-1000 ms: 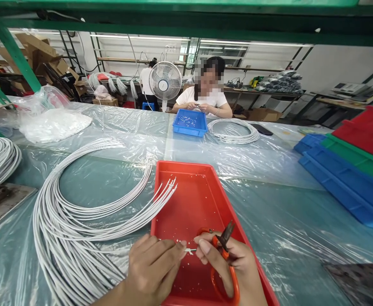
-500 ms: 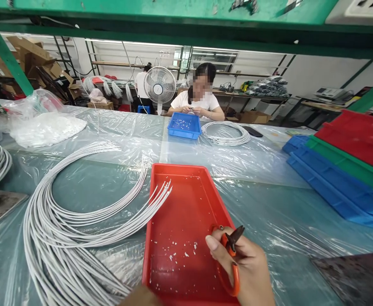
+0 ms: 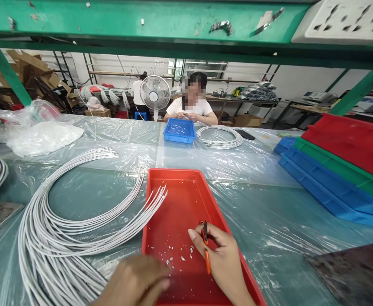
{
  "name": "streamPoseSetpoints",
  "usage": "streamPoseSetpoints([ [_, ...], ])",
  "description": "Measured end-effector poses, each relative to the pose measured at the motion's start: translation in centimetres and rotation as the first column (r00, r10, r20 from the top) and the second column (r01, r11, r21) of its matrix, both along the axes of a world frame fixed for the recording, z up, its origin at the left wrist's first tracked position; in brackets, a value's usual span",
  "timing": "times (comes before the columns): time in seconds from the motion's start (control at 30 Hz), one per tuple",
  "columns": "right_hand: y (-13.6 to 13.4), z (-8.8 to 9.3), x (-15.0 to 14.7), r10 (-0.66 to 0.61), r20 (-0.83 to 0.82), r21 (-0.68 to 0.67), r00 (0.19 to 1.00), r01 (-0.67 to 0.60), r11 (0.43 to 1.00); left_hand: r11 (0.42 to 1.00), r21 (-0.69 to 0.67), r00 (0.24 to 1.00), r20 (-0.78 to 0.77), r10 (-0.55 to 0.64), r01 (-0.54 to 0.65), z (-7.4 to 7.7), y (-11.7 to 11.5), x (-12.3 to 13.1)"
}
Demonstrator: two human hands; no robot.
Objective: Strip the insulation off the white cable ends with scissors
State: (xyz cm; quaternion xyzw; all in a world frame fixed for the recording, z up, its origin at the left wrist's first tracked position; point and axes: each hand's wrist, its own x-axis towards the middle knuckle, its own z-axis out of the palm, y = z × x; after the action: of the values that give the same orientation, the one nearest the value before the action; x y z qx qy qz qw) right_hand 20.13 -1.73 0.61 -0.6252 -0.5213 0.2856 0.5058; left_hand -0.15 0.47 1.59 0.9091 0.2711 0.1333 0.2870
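Fingers (image 3: 192,235) of right hand (image 3: 226,257) clamped on orange-handled cutters (image 3: 207,260), five o'clock, over red tray (image 3: 180,212); left hand (image 3: 135,278), seven o'clock, blurred, grip impossible to tell. White cables (image 3: 62,246) at eight o'clock, ends over tray's left rim.

The cutters (image 3: 207,261) are orange-handled and dark-bladed, the cables (image 3: 36,238) plain white, the red tray (image 3: 180,208) speckled with white scraps (image 3: 182,258) — the blue tray (image 3: 179,139) flecked pale too — while the tabletop (image 3: 288,202) is teal, the overhead beam (image 3: 110,21) green, the socket strip (image 3: 342,21) off-white and the stacked trays (image 3: 339,166) banded red, green and blue.
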Motion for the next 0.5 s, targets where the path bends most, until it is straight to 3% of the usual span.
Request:
streamPoseSetpoints([
  [0.03,0.0,0.0,0.0,0.003,0.005,0.000,1.000,-0.003,1.000,0.985,0.101,0.989,-0.040,0.145,-0.140,0.1,1.2,0.5],
  [0.1,0.0,-0.1,0.1,0.010,0.016,0.002,1.000,-0.010,1.000,0.918,0.273,0.939,-0.106,0.327,-0.289,0.2,3.5,1.7],
  [0.2,-0.1,-0.2,0.2,0.019,0.022,0.000,1.000,-0.019,1.000,0.852,0.340,0.888,-0.093,0.451,-0.397,0.1,6.4,3.4],
  [0.33,-0.1,-0.2,0.3,0.028,0.013,-0.012,1.000,-0.028,1.000,0.818,0.357,0.863,-0.059,0.501,-0.451,-0.3,8.0,4.5],
  [0.5,-0.1,0.1,0.5,0.006,-0.018,-0.011,1.000,-0.006,1.000,0.853,0.270,0.889,0.029,0.457,-0.447,0.5,5.7,3.9],
])
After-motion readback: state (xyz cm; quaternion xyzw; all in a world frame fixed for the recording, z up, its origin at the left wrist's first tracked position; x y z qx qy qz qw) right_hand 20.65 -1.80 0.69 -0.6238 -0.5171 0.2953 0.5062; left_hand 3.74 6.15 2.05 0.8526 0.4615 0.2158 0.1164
